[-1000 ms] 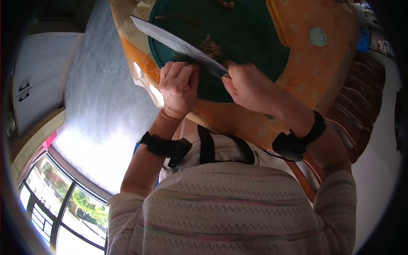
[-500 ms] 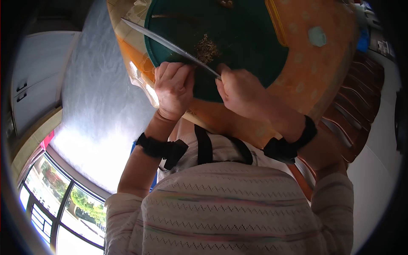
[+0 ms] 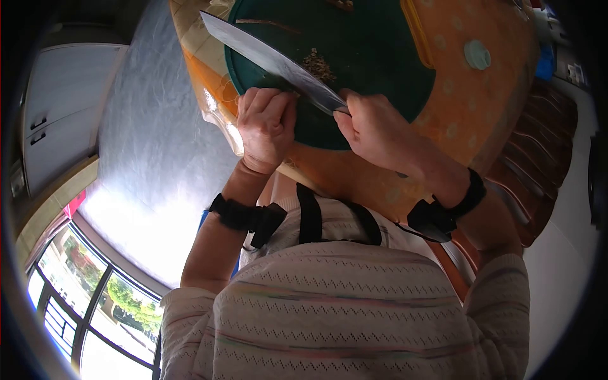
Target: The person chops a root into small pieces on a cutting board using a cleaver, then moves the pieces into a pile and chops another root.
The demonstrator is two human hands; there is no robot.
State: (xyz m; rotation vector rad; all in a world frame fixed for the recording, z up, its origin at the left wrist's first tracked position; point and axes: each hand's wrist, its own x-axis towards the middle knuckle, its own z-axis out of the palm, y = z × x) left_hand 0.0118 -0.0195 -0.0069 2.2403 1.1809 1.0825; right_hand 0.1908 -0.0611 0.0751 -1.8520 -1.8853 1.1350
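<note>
My right hand (image 3: 373, 130) grips the handle of a broad cleaver (image 3: 266, 54). Its blade reaches up and left across a round dark green cutting board (image 3: 373, 57). My left hand (image 3: 266, 126) rests with its fingers curled at the board's near edge, its knuckles against the blade. Nothing shows inside its fingers. A small pile of finely chopped brownish bits (image 3: 318, 63) lies on the board just beyond the blade. A thin brown stalk (image 3: 266, 23) lies further up the board.
The board sits on a table with an orange patterned cloth (image 3: 481, 107). A small pale round lid (image 3: 476, 55) lies on the cloth to the right. A wooden slatted chair (image 3: 532, 145) stands at the right, white cabinets (image 3: 50, 107) at the left, a window (image 3: 76, 297) behind me.
The blade, edge-on and low half a second ago, now shows its broad face. Both hands have shifted slightly right and down. The chopped pile looks smaller and more spread.
</note>
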